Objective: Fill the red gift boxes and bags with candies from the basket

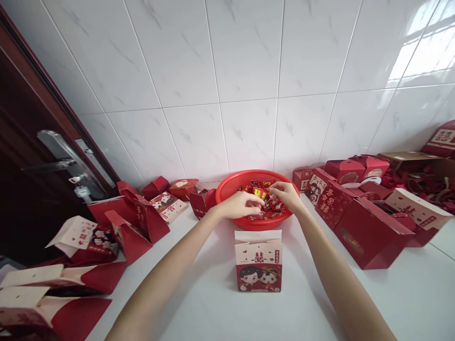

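Observation:
A red plastic basket point(227, 221) holds many small wrapped candies point(276, 205). A candy packet in red and yellow point(260, 193) lies on top, between my hands. My left hand point(241, 205) reaches over the basket's left side, fingers stretched above the candies and slightly apart. From the right comes my right hand point(286, 194), thumb and forefinger bent together beside the yellow packet; whether it grips a candy is too small to tell. Nearer me, between my forearms, a red and white gift box point(259, 267) with two cartoon figures stands upright, its top flaps raised.
Several red gift boxes point(142, 213) crowd the left side of the white table point(213, 303), some with flaps up. More red boxes point(369, 232) stand on the right, near a cardboard carton point(408, 156). A tiled wall point(249, 132) rises behind; a dark door point(28, 142) is at left.

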A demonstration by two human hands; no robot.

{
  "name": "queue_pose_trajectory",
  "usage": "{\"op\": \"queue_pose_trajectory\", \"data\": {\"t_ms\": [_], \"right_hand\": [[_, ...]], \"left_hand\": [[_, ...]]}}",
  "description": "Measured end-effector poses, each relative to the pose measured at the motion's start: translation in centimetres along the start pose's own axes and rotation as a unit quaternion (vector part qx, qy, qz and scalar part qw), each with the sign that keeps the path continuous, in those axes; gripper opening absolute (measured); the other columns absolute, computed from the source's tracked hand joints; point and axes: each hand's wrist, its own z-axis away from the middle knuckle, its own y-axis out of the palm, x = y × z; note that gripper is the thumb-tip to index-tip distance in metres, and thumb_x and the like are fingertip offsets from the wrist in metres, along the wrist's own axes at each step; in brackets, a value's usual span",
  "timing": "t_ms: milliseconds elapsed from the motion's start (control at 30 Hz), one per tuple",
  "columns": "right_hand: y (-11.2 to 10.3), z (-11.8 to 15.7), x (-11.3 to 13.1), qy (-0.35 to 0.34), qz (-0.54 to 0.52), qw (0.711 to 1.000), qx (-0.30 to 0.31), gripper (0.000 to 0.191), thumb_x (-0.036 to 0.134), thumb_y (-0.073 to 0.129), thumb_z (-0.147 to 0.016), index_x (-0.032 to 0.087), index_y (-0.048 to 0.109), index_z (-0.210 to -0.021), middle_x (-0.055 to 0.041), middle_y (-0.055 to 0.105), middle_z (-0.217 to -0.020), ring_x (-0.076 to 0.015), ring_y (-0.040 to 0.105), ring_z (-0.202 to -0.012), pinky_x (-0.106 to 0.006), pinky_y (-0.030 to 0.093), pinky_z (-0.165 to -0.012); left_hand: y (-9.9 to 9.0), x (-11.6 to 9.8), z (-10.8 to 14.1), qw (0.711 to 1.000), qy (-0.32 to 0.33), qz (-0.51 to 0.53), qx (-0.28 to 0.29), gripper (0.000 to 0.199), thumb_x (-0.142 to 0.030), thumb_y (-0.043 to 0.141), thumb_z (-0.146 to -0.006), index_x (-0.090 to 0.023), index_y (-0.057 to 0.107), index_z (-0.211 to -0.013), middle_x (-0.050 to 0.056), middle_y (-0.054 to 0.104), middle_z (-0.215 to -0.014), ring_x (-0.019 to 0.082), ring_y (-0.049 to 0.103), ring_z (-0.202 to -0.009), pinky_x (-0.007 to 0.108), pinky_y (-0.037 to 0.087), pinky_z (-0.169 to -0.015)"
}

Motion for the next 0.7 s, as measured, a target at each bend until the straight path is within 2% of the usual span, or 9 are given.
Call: {"op": "queue_pose_trajectory", "data": {"t_ms": [100,167,233,300,500,700], "right_hand": [[-0.3,0.3,0.0,0.004,0.006,1.0,0.003,0.012,0.029,0.068,-0.073,0.018,0.064,-0.072,-0.0005,0.063,-0.062,-0.0129,0.056,-0.054,-0.026,0.047,-0.053],[-0.3,0.3,0.0,0.011,0.01,1.0,0.007,0.009,0.026,0.068,-0.074,0.018,0.064,-0.072,-0.0005,0.062,-0.06,-0.0133,0.056,-0.053,-0.026,0.047,-0.052],[-0.3,0.3,0.0,0.015,0.012,1.0,0.009,0.007,0.023,0.067,-0.074,0.018,0.064,-0.072,-0.0006,0.062,-0.06,-0.013,0.057,-0.052,-0.025,0.047,-0.051],[-0.2,0.2,0.0,0.016,0.013,1.0,0.011,0.005,0.02,0.066,-0.076,0.017,0.064,-0.073,-0.0004,0.062,-0.06,-0.0122,0.057,-0.052,-0.024,0.046,-0.051],[0.0,0.0,-0.2,0.026,0.02,0.999,0.02,0.005,0.016,0.064,-0.077,0.017,0.065,-0.073,0.0006,0.061,-0.058,-0.0114,0.057,-0.052,-0.021,0.045,-0.049],[0.1,-0.2,-0.3,0.026,0.019,0.999,0.021,0.008,0.017,0.066,-0.077,0.018,0.065,-0.07,0.0015,0.063,-0.059,-0.0111,0.058,-0.05,-0.019,0.044,-0.045]], "left_hand": [[1.1,0.4,-3.4,0.973,-0.034,-0.181,0.138,0.037,-0.023,0.062,-0.085,-0.026,0.074,-0.12,0.004,0.075,-0.12,0.026,0.069,-0.11,0.033,0.052,-0.092],[2.0,0.6,-4.9,0.955,-0.058,-0.232,0.176,0.036,-0.021,0.063,-0.083,-0.026,0.076,-0.116,0.005,0.077,-0.114,0.027,0.071,-0.102,0.032,0.054,-0.084],[2.8,0.7,-5.7,0.948,-0.076,-0.252,0.182,0.034,-0.018,0.065,-0.079,-0.024,0.078,-0.11,0.008,0.078,-0.107,0.027,0.072,-0.093,0.032,0.055,-0.077],[3.4,0.8,-6.0,0.941,-0.093,-0.277,0.173,0.032,-0.016,0.064,-0.079,-0.022,0.078,-0.107,0.011,0.078,-0.106,0.028,0.072,-0.09,0.034,0.054,-0.077],[4.2,0.5,-6.0,0.919,-0.122,-0.338,0.162,0.026,-0.015,0.06,-0.083,-0.015,0.076,-0.104,0.019,0.076,-0.109,0.035,0.071,-0.101,0.042,0.054,-0.089],[4.2,0.5,-6.3,0.91,-0.143,-0.35,0.171,0.023,-0.014,0.059,-0.082,-0.011,0.076,-0.097,0.021,0.076,-0.103,0.036,0.072,-0.098,0.041,0.055,-0.086]]}}
